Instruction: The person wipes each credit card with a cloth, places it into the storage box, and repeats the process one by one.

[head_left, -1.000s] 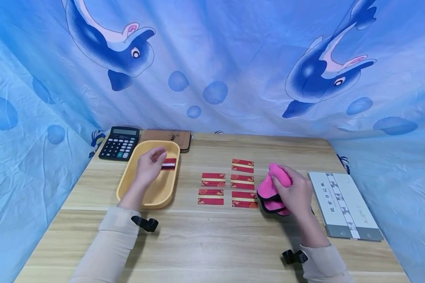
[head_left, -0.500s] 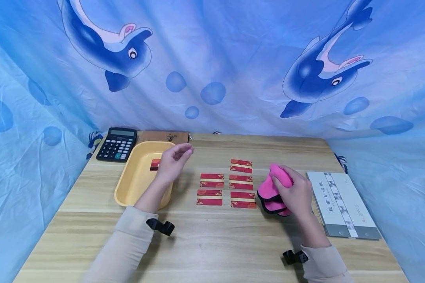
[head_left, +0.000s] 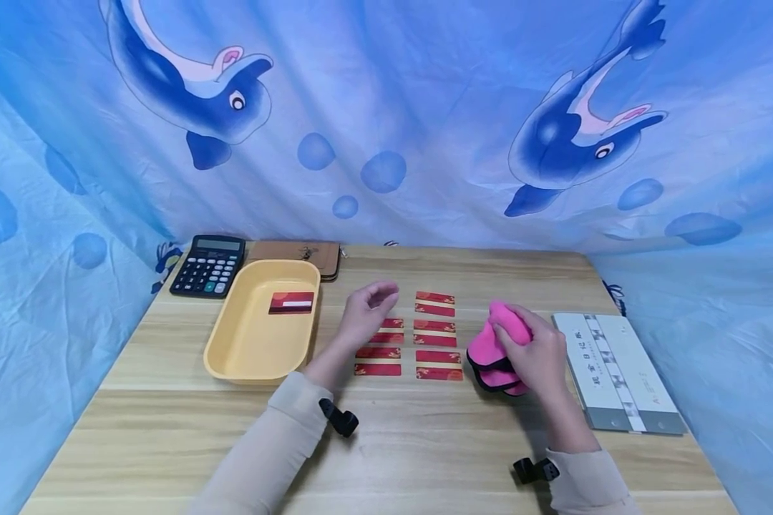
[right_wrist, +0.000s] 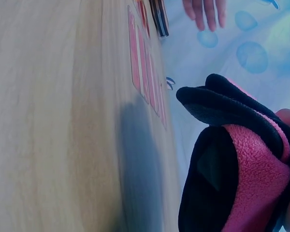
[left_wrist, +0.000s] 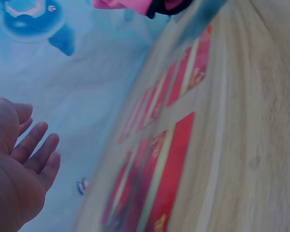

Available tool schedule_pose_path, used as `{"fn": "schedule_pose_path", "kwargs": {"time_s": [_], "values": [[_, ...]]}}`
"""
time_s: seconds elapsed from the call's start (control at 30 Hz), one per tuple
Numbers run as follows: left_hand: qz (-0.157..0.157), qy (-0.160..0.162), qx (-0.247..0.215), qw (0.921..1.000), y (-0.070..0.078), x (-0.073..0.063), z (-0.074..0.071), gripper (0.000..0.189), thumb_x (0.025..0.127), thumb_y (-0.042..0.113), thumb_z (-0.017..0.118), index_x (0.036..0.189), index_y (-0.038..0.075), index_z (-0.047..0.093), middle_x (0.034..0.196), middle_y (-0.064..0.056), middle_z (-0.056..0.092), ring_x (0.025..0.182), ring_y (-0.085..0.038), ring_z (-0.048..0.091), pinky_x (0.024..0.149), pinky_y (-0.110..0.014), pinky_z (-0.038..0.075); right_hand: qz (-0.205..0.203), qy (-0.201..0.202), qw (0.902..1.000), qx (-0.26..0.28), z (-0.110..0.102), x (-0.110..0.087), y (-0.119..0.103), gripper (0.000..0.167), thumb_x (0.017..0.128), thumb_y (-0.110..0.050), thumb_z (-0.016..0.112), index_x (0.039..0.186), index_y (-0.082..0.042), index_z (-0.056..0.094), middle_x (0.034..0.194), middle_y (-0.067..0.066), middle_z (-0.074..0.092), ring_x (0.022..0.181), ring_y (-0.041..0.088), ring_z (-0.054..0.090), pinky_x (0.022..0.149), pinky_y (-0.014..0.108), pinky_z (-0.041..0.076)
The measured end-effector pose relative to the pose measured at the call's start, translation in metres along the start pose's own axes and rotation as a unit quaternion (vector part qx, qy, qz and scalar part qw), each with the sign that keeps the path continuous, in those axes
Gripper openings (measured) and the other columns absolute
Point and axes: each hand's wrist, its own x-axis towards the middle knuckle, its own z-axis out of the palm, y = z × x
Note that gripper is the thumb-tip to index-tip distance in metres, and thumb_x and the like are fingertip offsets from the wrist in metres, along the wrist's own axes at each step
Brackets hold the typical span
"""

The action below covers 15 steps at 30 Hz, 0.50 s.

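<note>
My left hand point(head_left: 364, 315) hovers above the left column of red cards point(head_left: 377, 370), fingers loosely bent and holding nothing. In the left wrist view its fingers point(left_wrist: 36, 145) are spread apart, off the cards. My right hand point(head_left: 541, 350) grips a folded pink fleece cloth point(head_left: 489, 347) with black edging, just right of the cards. Up close in the right wrist view, the cloth's black-rimmed folds point(right_wrist: 251, 164) hang over the table. More red cards with gold stripes point(head_left: 435, 332) lie in a right-hand column. One red card point(head_left: 291, 302) with a white strip lies inside the yellow tray point(head_left: 212, 357).
A black calculator point(head_left: 209, 266) and a brown wallet point(head_left: 322, 256) lie at the back left, by the tray. On the right rests a white and grey account book point(head_left: 618, 372). A blue dolphin-print curtain point(head_left: 457, 143) hangs around the wooden table point(head_left: 425, 458).
My left hand has moved right, from over the tray to above the left card column, uncovering the card in the tray. My right hand stays on the pink cloth.
</note>
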Motion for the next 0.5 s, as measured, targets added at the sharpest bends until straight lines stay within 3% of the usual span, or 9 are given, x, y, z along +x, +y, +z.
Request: {"fn": "schedule_pose_path", "kwargs": {"time_s": [0.23,0.5], "values": [[-0.031,-0.034,0.026,0.9986,-0.016,0.011,0.023,0.033,0.102,0.026,0.064,0.131,0.012,0.067,0.127,-0.002,0.066,0.125,-0.021,0.057,0.108,-0.040,0.048,0.017,-0.006,0.9998,-0.004,-0.001,-0.004,0.005,0.045,0.081,-0.014,0.087,0.123,-0.006,0.073,0.116,0.019,0.072,0.102,0.035,0.069,0.082,0.053,0.059],[-0.042,-0.063,0.045,0.9961,-0.033,0.030,0.038,0.041,0.099,0.016,0.068,0.138,0.007,0.061,0.133,-0.007,0.063,0.125,-0.025,0.057,0.104,-0.042,0.051,0.005,-0.003,1.0000,-0.005,0.000,-0.007,0.011,0.045,0.079,-0.013,0.087,0.121,-0.004,0.073,0.112,0.018,0.073,0.097,0.034,0.070,0.077,0.051,0.058]]}}
